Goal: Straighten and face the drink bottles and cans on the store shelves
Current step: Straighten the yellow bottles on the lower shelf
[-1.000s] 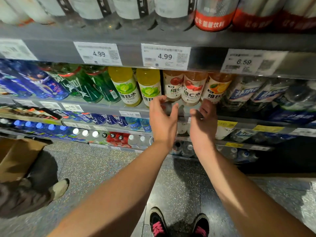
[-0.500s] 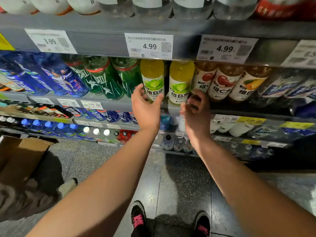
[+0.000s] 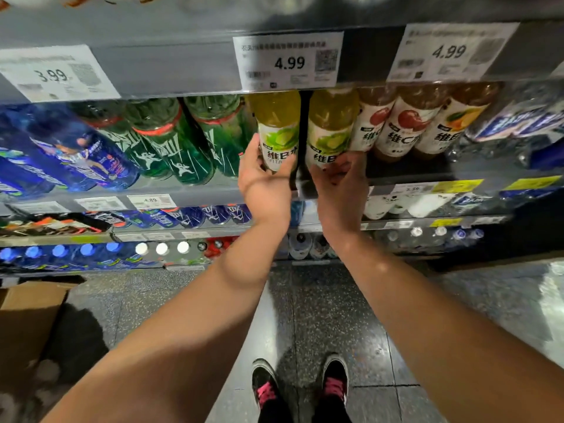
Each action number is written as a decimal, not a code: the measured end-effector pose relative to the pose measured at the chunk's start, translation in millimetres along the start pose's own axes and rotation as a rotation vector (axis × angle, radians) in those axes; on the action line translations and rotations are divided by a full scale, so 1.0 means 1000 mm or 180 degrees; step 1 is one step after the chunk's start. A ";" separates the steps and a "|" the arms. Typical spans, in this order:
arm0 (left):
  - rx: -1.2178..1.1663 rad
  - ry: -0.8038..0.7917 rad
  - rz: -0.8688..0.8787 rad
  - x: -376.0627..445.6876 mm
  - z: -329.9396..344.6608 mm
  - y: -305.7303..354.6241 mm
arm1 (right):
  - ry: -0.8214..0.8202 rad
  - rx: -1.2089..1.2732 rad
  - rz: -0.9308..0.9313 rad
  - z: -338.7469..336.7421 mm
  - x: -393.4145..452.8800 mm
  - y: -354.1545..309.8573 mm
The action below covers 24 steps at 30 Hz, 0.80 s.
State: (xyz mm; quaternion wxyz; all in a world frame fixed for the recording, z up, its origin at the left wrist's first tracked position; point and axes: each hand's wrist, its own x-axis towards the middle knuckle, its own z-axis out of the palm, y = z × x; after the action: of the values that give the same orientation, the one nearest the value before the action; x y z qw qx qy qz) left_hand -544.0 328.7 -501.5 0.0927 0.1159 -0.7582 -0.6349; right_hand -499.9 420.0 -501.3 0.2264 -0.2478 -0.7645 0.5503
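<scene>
Two yellow-green vitamin drink bottles stand side by side on the middle shelf. My left hand grips the lower part of the left yellow bottle, fingers curled round its label. My right hand grips the base of the right yellow bottle. Both labels with a lime picture face outward. To their right stand amber bottles with red fruit labels; to their left lean green bottles and blue bottles.
Price tags line the shelf edge above. Lower shelves hold blue-capped and white-capped bottles. A cardboard box sits on the speckled floor at left. My shoes stand below the shelves.
Both hands have moved left from the red-label bottles to the two yellow bottles and closed on them. The camera has come closer to the shelf.
</scene>
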 end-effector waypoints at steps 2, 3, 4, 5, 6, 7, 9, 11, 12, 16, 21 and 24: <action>0.0036 -0.0010 0.0024 0.005 0.001 -0.001 | 0.0091 -0.0087 -0.0048 0.001 0.007 0.000; 0.0058 -0.0014 0.0044 0.008 0.001 -0.002 | 0.0099 -0.0115 -0.0068 0.001 0.011 0.000; 0.0065 -0.0020 0.0062 0.011 0.001 -0.003 | 0.0080 -0.0118 -0.0086 0.001 0.014 -0.001; 0.0059 -0.0031 0.0066 0.012 0.001 -0.004 | 0.0042 -0.0092 -0.0095 0.002 0.017 -0.002; 0.0055 -0.0030 0.0054 0.014 0.001 -0.005 | -0.0004 -0.0062 -0.0106 0.002 0.019 -0.003; 0.0055 -0.0010 0.0024 0.014 0.002 -0.005 | -0.0041 -0.0069 -0.0125 0.003 0.021 -0.004; -0.0020 0.0030 -0.0080 0.014 0.004 -0.005 | -0.0040 -0.0190 -0.0147 0.005 0.024 -0.005; -0.0088 0.0025 -0.0168 0.013 0.007 -0.007 | 0.0020 -0.0271 -0.0130 0.009 0.028 -0.006; -0.0137 0.0008 -0.0222 0.015 0.009 -0.008 | 0.0051 -0.0284 -0.0133 0.010 0.029 -0.007; -0.0256 -0.0151 -0.0326 0.021 0.015 -0.010 | 0.0059 -0.0358 -0.0173 0.013 0.034 -0.007; 0.0064 -0.0195 -0.0315 0.031 0.019 -0.007 | -0.0123 -0.0362 -0.0132 0.012 0.034 -0.007; 0.0105 -0.0313 -0.0456 0.027 0.014 0.001 | -0.0277 -0.0373 -0.0064 0.007 0.028 -0.008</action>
State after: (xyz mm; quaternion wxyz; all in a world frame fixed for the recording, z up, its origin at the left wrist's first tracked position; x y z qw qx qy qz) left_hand -574.2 334.2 -503.7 0.0078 0.1400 -0.7619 -0.6323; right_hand -526.8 430.5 -493.2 0.1837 -0.2288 -0.8070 0.5125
